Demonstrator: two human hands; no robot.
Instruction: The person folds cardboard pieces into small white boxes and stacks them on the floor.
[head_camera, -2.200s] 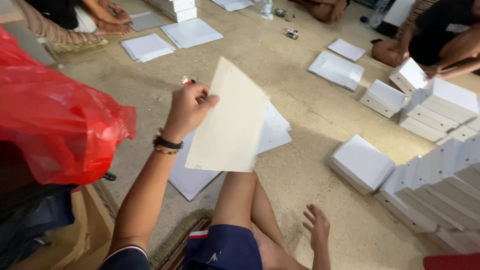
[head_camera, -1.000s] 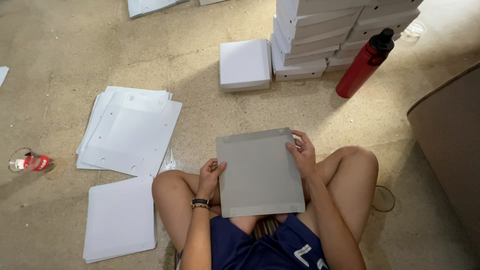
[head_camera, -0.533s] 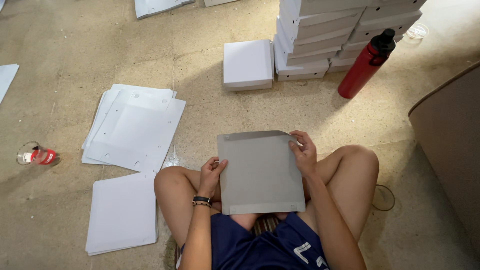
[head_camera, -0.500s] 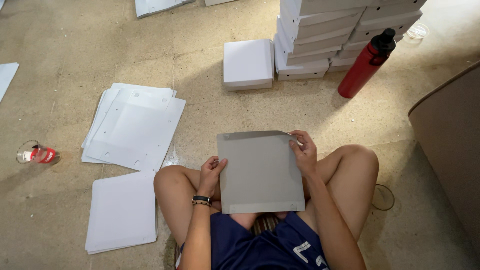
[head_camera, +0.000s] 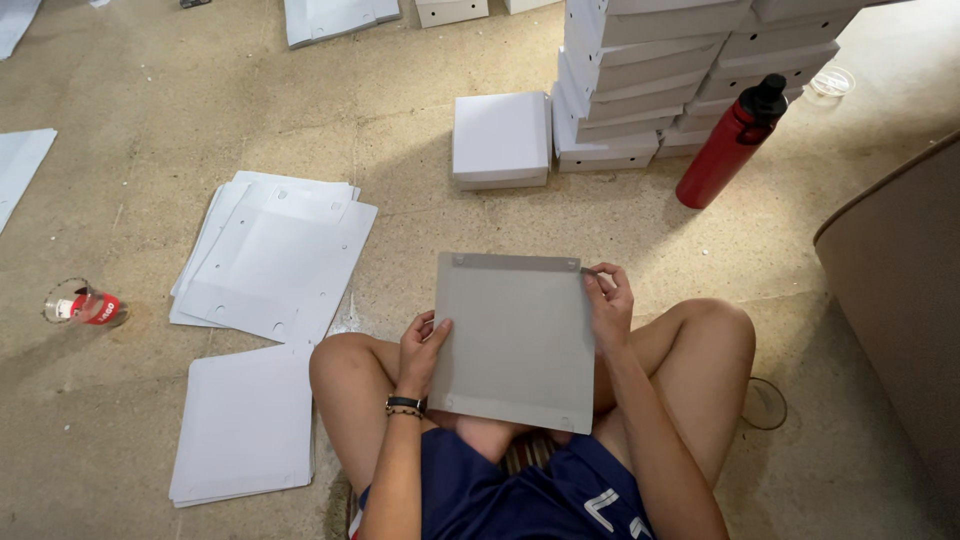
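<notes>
— Fingers first: what are they doing in the head view?

— Both hands grip a flat grey card sheet (head_camera: 515, 340) held over the lap. On the left hand (head_camera: 422, 350) the fingers (head_camera: 438, 330) curl round the sheet's left edge at about mid-height, thumb on the face. On the right hand (head_camera: 608, 305) the fingertips (head_camera: 592, 272) pinch the sheet's upper right corner, closed onto a narrow folded strip that runs along the top edge.

— And where does the sheet sit?

— Between the crossed bare knees, its lower edge above the dark blue shorts (head_camera: 520, 495), face turned up towards the camera. A dark wristband (head_camera: 405, 405) circles the left wrist.

— What lies around on the floor?

— To the person's left, a fanned stack of white punched sheets (head_camera: 275, 255), and nearer the knee a second, tidier white stack (head_camera: 245, 425). Further left a small clear cup with a red band (head_camera: 82, 305) lies on the concrete. Ahead stands one closed white box (head_camera: 500, 140), just beside a tall pile of white boxes (head_camera: 640, 70). A red bottle with a black cap (head_camera: 730, 145) stands at the foot of that pile, to its right. A brown curved surface (head_camera: 900, 300) fills the right edge; I cannot tell what it is.
</notes>
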